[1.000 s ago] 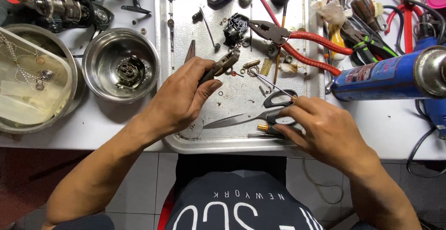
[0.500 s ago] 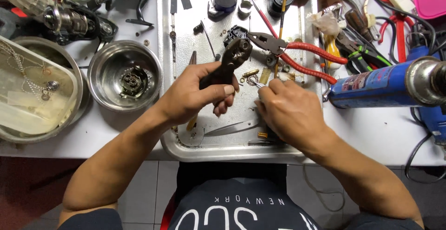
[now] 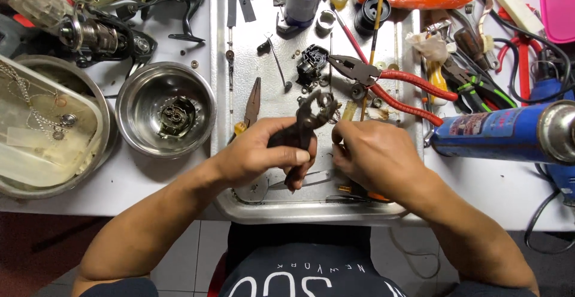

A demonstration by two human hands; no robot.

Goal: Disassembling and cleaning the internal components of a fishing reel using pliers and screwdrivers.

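The left hand is closed in a fist around the handles of a pair of dark, worn metal pliers, whose jaws point up and away over the shallow, scuffed steel tray. The right hand sits just beside the pliers, its fingers curled toward the jaws; whether they pinch some small part there cannot be told. Both hands hover above the near half of the tray, at the middle of the white table.

At the far left stands a round metal basin holding a clear plastic tub with a thin chain and small rings in it. Next to it is a round stainless-steel bowl with a dark reel part lying inside. Behind these, a black and silver fishing reel lies on the table.

On the tray, left of the hands, a slim pair of needle-nose pliers with yellow-tipped handles lies flat. Beyond the hands rest a small black plastic housing and a pair of red-handled combination pliers, with loose washers and screws scattered around them. Partly under the hands lies a pair of grey scissors.

Right of the tray, a blue cylindrical gas canister lies on its side, near green and red hand tools.
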